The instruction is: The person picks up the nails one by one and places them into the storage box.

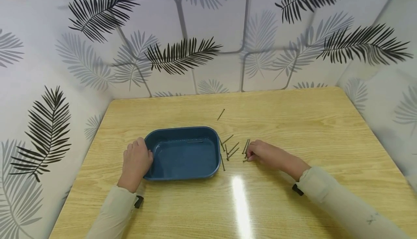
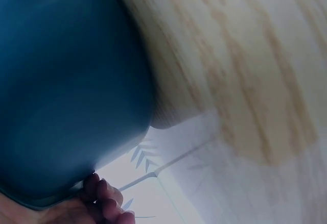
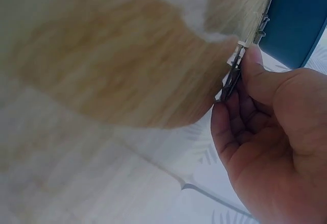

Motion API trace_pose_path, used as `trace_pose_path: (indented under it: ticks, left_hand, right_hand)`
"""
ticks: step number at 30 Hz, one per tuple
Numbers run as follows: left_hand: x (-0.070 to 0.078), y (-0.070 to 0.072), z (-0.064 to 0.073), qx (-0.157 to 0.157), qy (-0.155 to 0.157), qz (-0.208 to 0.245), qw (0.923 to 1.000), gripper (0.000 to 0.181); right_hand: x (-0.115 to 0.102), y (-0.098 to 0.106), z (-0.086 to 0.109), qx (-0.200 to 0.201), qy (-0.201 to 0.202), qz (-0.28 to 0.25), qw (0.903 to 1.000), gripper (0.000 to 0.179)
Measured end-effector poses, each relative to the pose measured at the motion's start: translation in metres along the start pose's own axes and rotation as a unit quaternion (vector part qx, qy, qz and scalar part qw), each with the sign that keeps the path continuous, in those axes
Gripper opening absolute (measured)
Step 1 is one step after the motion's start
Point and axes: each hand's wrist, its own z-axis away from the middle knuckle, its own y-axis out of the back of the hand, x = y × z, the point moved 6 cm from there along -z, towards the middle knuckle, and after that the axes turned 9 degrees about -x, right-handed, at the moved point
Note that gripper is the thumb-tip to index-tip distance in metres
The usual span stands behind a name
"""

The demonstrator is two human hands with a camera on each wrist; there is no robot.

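Note:
My left hand (image 1: 136, 160) grips the left rim of a dark blue plastic tub (image 1: 182, 164), with the thumb over the inside edge. One thin nail (image 1: 194, 142) lies in the tub near its back wall. To the right of the tub, my right hand (image 1: 268, 154) is low at the tabletop, thumb and fingertips pinching a nail (image 3: 233, 75). Close beside those fingertips lie other nails (image 1: 245, 146). Several loose nails (image 1: 233, 152) are scattered between the tub and the right hand, some crossing each other.
A lone nail (image 1: 221, 114) lies farther back on the wood-grain table (image 1: 293, 116). Behind the table and along its sides stand pale walls (image 1: 215, 21) with a feather-leaf pattern. A bright light reflection (image 1: 241, 206) streaks the table's front.

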Motion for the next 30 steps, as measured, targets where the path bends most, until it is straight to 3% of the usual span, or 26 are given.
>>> trace_pose_path:
  ticks: [16, 25, 30]
  left_hand:
    - [-0.003, -0.002, 0.000, -0.002, 0.005, 0.004, 1.0000, 0.022]
    - [-0.001, 0.000, -0.002, 0.002, 0.000, 0.009, 1.0000, 0.021]
    - [0.000, 0.001, -0.002, 0.013, -0.006, 0.004, 0.9999, 0.022]
  right_hand:
    - [-0.011, 0.012, 0.004, 0.040, 0.022, 0.000, 0.9990, 0.002]
    - [-0.024, 0.032, 0.001, 0.094, 0.055, 0.018, 0.9939, 0.005]
    - [-0.033, 0.043, -0.004, 0.105, 0.053, 0.011, 0.9930, 0.007]
